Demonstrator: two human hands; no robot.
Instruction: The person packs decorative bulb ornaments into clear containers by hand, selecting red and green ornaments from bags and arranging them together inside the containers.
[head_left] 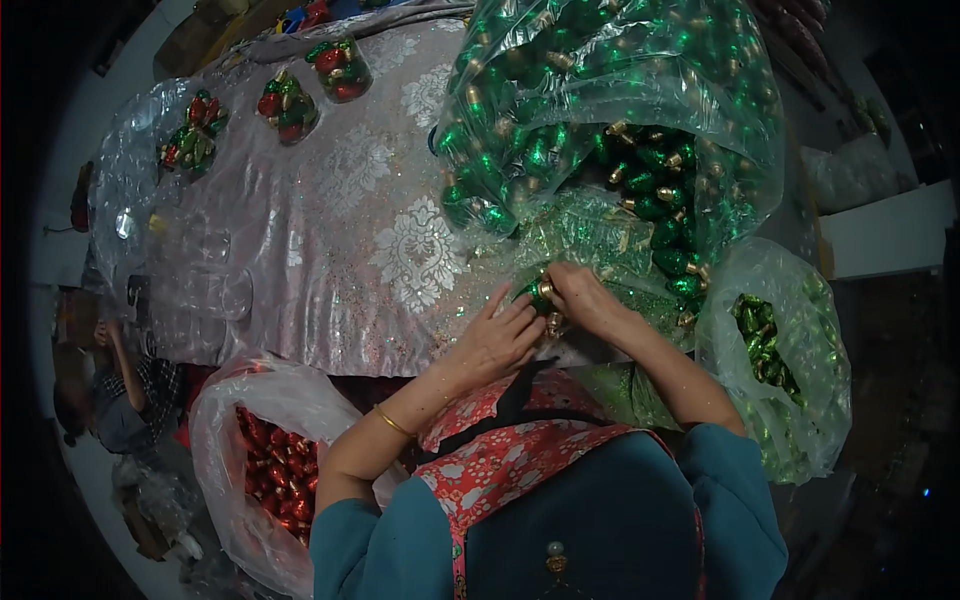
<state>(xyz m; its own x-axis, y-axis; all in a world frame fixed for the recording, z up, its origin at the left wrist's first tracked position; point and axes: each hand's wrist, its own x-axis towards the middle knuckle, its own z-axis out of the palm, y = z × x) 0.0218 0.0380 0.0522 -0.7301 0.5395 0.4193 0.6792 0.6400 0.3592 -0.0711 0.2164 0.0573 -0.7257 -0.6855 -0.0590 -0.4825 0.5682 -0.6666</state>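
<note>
**Both hands on one green bell at the table's near edge**

Nearest: teal sleeves and a red floral apron strap (520,455); a gold bangle (393,421) on the left wrist.

Left hand (492,343) and right hand (583,298) meet at the table edge; fingers of both curled around a small green foil bell with a gold cap (541,292), pinched between the fingertips; bell sits just above the silver-patterned tablecloth (350,230), beside a heap of green glittery mesh (600,235).

Low left, below the table: clear plastic bag of red foil ornaments (275,470); low right: a second bag of green ornaments (770,350).

Just beyond the hands: large clear sack of green bells (610,110), mouth open toward the hands.

Far left along the cloth: three small clear packets of mixed red and green ornaments (288,105); stacked clear plastic containers (195,290) at the left edge.

Off the table, left: another person (125,385), seated, arm raised.
</note>
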